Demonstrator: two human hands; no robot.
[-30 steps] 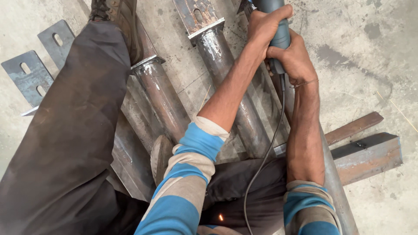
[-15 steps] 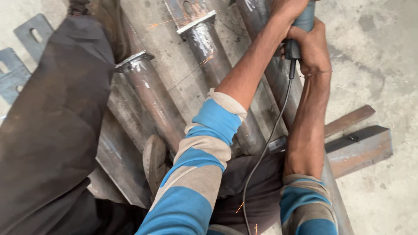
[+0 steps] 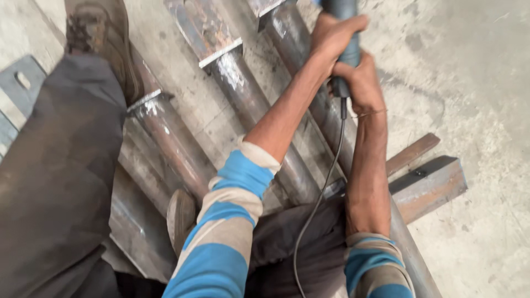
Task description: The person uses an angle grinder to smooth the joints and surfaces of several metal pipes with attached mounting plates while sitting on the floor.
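Observation:
My left hand [image 3: 334,34] grips the upper body of a dark power tool [image 3: 345,33], likely a grinder, whose head is cut off by the top edge. My right hand [image 3: 361,85] holds the tool's rear handle just below, where a black cord [image 3: 320,193] leaves it and hangs down between my arms. The tool sits over the rightmost of three rusty steel pipes [image 3: 309,105]. Both sleeves are striped blue and beige.
Two more pipes with welded end plates [image 3: 221,52] [image 3: 146,102] lie to the left on the concrete floor. My shoe [image 3: 102,38] rests on the left pipe. A steel angle piece [image 3: 428,185] lies at right, and a grey slotted plate [image 3: 19,83] at far left.
The view has shifted, so hands and tool sit lower than half a second ago. The sparks seen at the bottom edge before are gone.

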